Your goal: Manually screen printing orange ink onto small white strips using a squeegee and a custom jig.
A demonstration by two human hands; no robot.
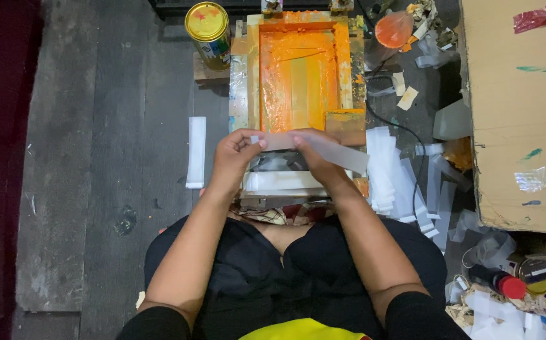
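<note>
Both my hands hold one translucent white plastic strip [342, 153] in front of a wooden screen-printing frame [252, 69] coated with orange ink. My left hand [236, 154] pinches the strip's left end between thumb and fingers. My right hand [315, 157] grips it near the middle, and the rest of the strip sticks out to the right. Below my hands lies a stack of white strips [282, 181] on the printing base.
A yellow-lidded tin [208, 28] stands left of the frame. One white strip [196, 151] lies on the dark floor at left. Piles of strips [389, 173] lie at right, beside a cardboard box [518, 113]. Jars and a red cap [512, 287] sit at lower right.
</note>
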